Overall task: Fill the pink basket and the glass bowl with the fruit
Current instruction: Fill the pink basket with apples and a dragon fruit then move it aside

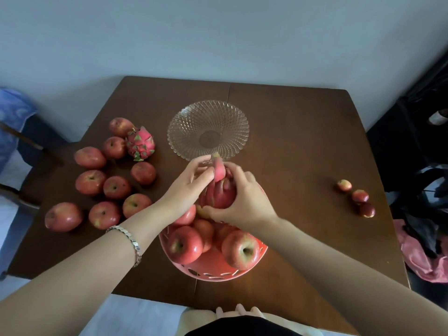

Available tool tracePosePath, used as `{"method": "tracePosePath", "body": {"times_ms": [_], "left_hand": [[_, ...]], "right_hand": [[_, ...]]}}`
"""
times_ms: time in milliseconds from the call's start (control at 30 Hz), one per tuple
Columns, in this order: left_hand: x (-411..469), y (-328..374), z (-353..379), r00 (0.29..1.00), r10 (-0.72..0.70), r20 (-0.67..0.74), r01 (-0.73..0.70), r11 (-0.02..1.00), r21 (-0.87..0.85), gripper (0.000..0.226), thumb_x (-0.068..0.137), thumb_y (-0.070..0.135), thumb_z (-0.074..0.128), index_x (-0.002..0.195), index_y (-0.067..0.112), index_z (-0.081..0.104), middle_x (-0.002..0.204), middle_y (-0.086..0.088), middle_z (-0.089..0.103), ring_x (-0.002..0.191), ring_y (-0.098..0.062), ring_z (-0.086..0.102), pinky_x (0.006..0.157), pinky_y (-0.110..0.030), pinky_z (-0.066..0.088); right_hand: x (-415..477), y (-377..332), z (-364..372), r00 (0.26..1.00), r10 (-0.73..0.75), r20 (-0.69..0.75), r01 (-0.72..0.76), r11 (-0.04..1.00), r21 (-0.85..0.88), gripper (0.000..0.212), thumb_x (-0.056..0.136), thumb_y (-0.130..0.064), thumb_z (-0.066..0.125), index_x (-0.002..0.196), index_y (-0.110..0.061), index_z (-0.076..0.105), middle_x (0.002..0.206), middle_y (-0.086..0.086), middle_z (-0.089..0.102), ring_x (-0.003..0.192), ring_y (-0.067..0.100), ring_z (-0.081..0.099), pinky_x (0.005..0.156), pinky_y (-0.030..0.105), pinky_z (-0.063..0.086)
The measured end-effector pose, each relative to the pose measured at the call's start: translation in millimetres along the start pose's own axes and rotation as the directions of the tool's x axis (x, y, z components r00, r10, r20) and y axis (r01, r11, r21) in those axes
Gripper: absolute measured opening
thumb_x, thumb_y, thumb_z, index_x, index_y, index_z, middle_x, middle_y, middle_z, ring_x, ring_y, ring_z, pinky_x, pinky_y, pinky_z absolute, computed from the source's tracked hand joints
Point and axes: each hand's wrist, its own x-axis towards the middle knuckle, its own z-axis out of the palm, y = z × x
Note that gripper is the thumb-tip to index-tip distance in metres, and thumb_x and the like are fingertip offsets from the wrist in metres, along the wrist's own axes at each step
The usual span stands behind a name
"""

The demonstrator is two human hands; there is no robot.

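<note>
**Fruit sorting: both hands on a dragon fruit above the pink basket**

Pink basket (pixel 213 270) – near centre of the brown bench (pixel 303 141), slotted wall. It holds red apples; two large ones, one at the near left (pixel 185 244) and one at the near right (pixel 241 248), sit against the near rim, with more partly hidden behind them.

Dragon fruit (pixel 219 187) – pink, held over the far side of the basket, one scale tip pointing toward the bowl. Motion blur hides whether it touches the apples below.

Left hand (pixel 188 187) – fingers curled round the left side of the held dragon fruit, grip closed on it. A metal bracelet (pixel 126 241) circles the wrist.

Right hand (pixel 244 197) – fingers wrapped over the right and near side of the same fruit, grip closed on it.

Glass bowl (pixel 208 129) – cut-pattern, clear, standing just beyond the hands at the bench's centre, nothing in it.

Second dragon fruit (pixel 140 143) – on the bench left of the bowl, touching the nearest apples.

Loose apples (pixel 114 187) – ten of them, spread over the left part of the bench from far to near.

Three small red fruits (pixel 360 196) – in a row near the right edge, well apart from the rest; the kind cannot be told.

Pink cloth (pixel 419 260) – off the bench at the right.
</note>
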Motion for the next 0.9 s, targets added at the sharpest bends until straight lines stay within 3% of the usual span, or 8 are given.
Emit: {"method": "tracePosePath", "body": {"times_ms": [133, 267, 400, 467, 567, 667, 767, 900], "left_hand": [[-8, -19, -6, 0.998, 0.040, 0.049, -0.052, 0.962, 0.268, 0.057, 0.082, 0.049, 0.051, 0.130, 0.019, 0.048, 0.133, 0.003, 0.049, 0.119, 0.000, 0.045, 0.105, -0.016, 0.032], [-12, -20, 0, 0.998, 0.029, 0.047, -0.041, 0.956, 0.290, 0.034, 0.097, 0.029, 0.045, 0.126, 0.015, 0.051, 0.137, 0.001, 0.043, 0.107, 0.012, 0.042, 0.083, 0.004, 0.034], [-14, -15, 2, 0.985, -0.127, 0.118, 0.091, 0.958, 0.272, 0.048, 0.078, 0.066, 0.047, 0.109, 0.031, 0.057, 0.136, 0.000, 0.040, 0.123, -0.005, 0.041, 0.095, -0.013, 0.028], [-14, -13, 2, 0.959, -0.216, 0.186, 0.106, 0.876, 0.470, 0.082, 0.059, 0.078, 0.049, 0.129, 0.034, 0.047, 0.144, 0.009, 0.025, 0.135, -0.008, 0.028, 0.106, -0.022, 0.021], [-13, -7, 2, 0.933, -0.271, 0.236, 0.016, 0.687, 0.727, 0.095, 0.061, 0.062, 0.072, 0.141, 0.036, 0.027, 0.148, 0.011, 0.012, 0.136, -0.016, 0.027, 0.112, -0.032, 0.025], [-8, 0, 1, 0.919, -0.288, 0.268, -0.060, 0.572, 0.818, 0.091, 0.066, 0.043, 0.077, 0.140, 0.034, 0.025, 0.144, 0.007, 0.017, 0.127, -0.021, 0.039, 0.104, -0.034, 0.038], [-3, 3, 1, 0.901, -0.299, 0.313, -0.105, 0.550, 0.828, 0.084, 0.069, 0.031, 0.076, 0.139, 0.036, 0.029, 0.143, 0.010, 0.020, 0.126, -0.020, 0.040, 0.102, -0.033, 0.039], [6, 6, -2, 0.905, -0.285, 0.317, -0.111, 0.560, 0.821, 0.074, 0.070, 0.013, 0.072, 0.133, 0.036, 0.042, 0.140, 0.007, 0.031, 0.122, -0.016, 0.043, 0.097, -0.025, 0.040]], "right_hand": [[4, 9, 33, 0.993, 0.090, 0.075, -0.069, 0.968, -0.240, 0.097, 0.061, -0.053, 0.077, 0.141, -0.042, 0.025, 0.136, 0.005, 0.040, 0.120, 0.027, 0.050, 0.091, 0.038, 0.050], [0, 10, 35, 0.990, 0.084, 0.110, -0.041, 0.936, -0.348, 0.092, 0.069, -0.058, 0.070, 0.145, -0.039, 0.021, 0.137, 0.004, 0.040, 0.123, 0.027, 0.044, 0.089, 0.037, 0.047], [-13, 21, 12, 0.985, 0.059, 0.159, -0.016, 0.966, -0.258, 0.077, 0.079, -0.052, 0.063, 0.144, -0.033, 0.027, 0.142, 0.000, 0.038, 0.133, 0.022, 0.030, 0.108, 0.033, 0.029], [-18, 35, -4, 0.985, 0.098, 0.143, -0.054, 0.956, -0.289, 0.066, 0.085, -0.041, 0.058, 0.143, -0.028, 0.029, 0.141, 0.002, 0.037, 0.135, 0.023, 0.027, 0.111, 0.034, 0.027], [-21, 55, -27, 0.921, 0.232, 0.313, -0.079, 0.898, -0.433, 0.068, 0.083, -0.020, 0.053, 0.144, -0.025, 0.026, 0.145, 0.004, 0.032, 0.139, 0.025, 0.020, 0.112, 0.037, 0.029], [-22, 63, -32, 0.874, 0.214, 0.436, 0.083, 0.818, -0.569, 0.082, 0.076, -0.017, 0.059, 0.146, -0.029, 0.020, 0.146, 0.001, 0.029, 0.141, 0.022, 0.014, 0.115, 0.039, 0.019], [-16, 69, -23, 0.887, 0.137, 0.441, 0.218, 0.716, -0.663, 0.087, 0.074, -0.034, 0.067, 0.146, -0.030, 0.018, 0.140, 0.002, 0.038, 0.139, 0.024, 0.023, 0.114, 0.042, 0.016], [-5, 66, -19, 0.922, 0.105, 0.373, 0.225, 0.639, -0.736, 0.080, 0.070, -0.039, 0.069, 0.140, -0.034, 0.030, 0.129, 0.004, 0.048, 0.125, 0.023, 0.046, 0.112, 0.045, 0.020]]}}
